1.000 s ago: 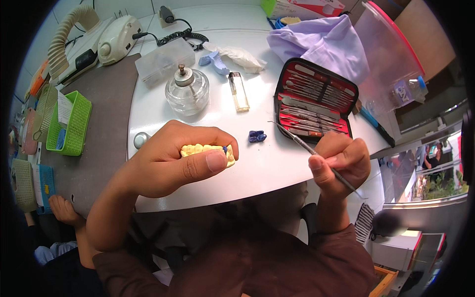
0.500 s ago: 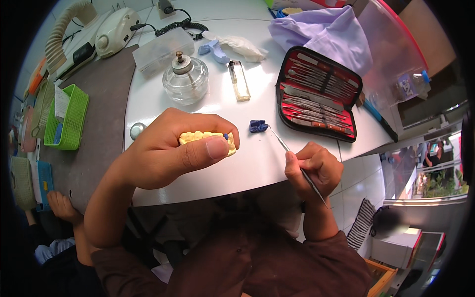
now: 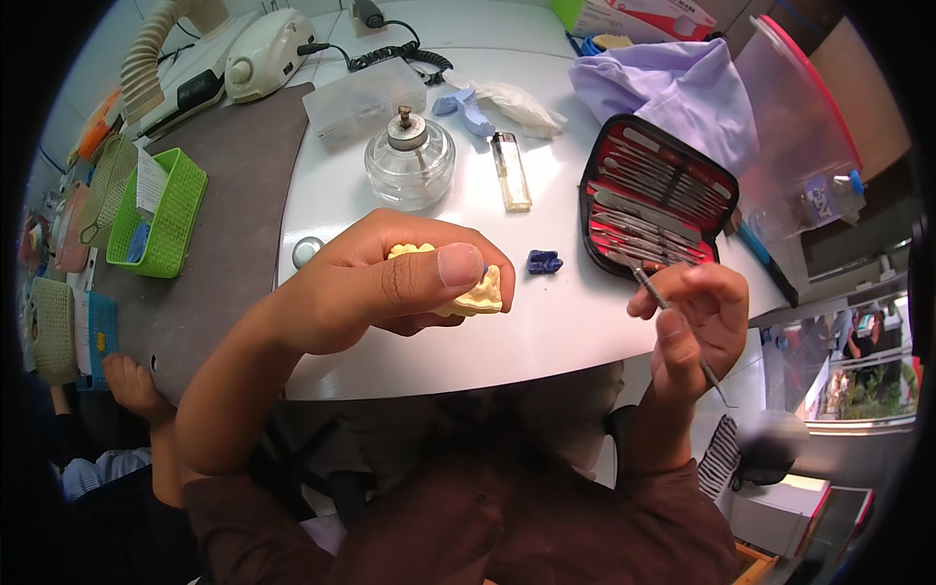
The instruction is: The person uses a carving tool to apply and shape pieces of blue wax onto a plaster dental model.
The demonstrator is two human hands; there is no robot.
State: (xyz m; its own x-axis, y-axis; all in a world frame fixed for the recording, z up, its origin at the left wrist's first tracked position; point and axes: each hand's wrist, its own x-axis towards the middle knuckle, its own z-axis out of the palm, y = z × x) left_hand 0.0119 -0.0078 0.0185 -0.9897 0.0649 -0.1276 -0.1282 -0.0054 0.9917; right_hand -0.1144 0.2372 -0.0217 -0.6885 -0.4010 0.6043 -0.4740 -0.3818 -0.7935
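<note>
My left hand point(image 3: 409, 278) is wrapped round a pale yellow dental model point(image 3: 480, 298), thumb across its top. A spot of dark blue shows on the model beside the thumb; the rest is largely covered by my fingers. Between thumb and fingers, my right hand point(image 3: 704, 327) holds a thin metal wax carver point(image 3: 694, 353) at a slant, its upper end close to the open tool case. A small lump of dark blue wax point(image 3: 544, 262) lies on the white table just right of the model, touched by neither hand.
A zipped case of carving tools point(image 3: 655, 200) lies open at the right. Behind my left hand stand a glass spirit lamp point(image 3: 409, 164) and a lighter point(image 3: 511, 174). Farther left is a green basket point(image 3: 161, 219); another person's hand point(image 3: 135, 386) rests at the table's left edge.
My right hand has drawn the carver away from the blue wax, rightward toward the tool case, and its fingers have loosened. My left hand has tilted the dental model. The view has shifted.
</note>
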